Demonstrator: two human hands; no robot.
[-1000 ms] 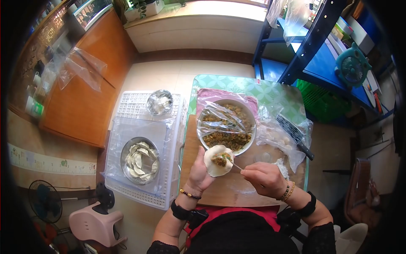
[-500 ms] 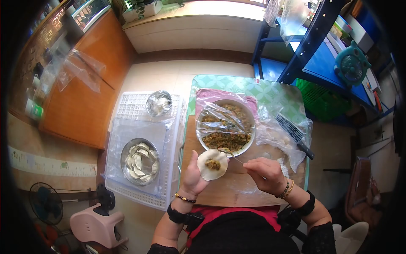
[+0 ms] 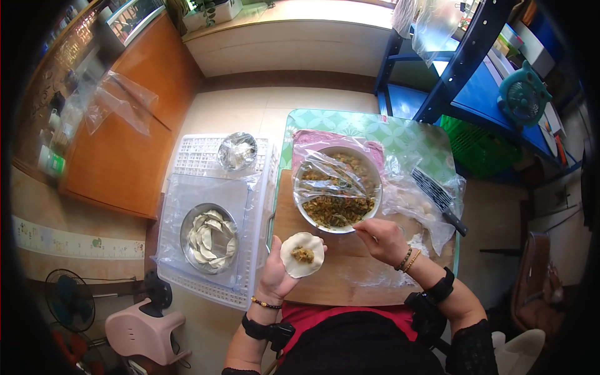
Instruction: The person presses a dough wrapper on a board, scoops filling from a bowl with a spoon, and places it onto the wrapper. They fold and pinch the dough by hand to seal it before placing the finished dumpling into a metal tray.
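On my left hand (image 3: 275, 272) lies a round dumpling wrapper (image 3: 292, 265), with a small mound of filling (image 3: 303, 255) at its middle. My thumb shows at its left edge and the fingers are mostly hidden beneath it. My right hand (image 3: 382, 240) is closed in a pinch at the lower right rim of the white bowl (image 3: 380, 187). The thin metal spoon in it is barely visible now. Brown-green filling (image 3: 337, 209) fills the bowl, partly covered by clear plastic film (image 3: 328, 175). Beneath my hands is a wooden board (image 3: 337, 275) with flour on its right part.
Folded dumplings (image 3: 203, 240) lie in a round metal dish (image 3: 183, 232) on a plastic-covered white rack (image 3: 200, 150), left. A film-covered small bowl (image 3: 237, 152) sits behind. A dark-bladed knife (image 3: 437, 197) rests on a plastic bag (image 3: 403, 200), right. Blue shelving (image 3: 459, 78) stands beyond.
My right hand has moved from beside the wrapper up to the bowl's rim, taking the spoon along. My left hand has shifted slightly left and down with the filled wrapper.
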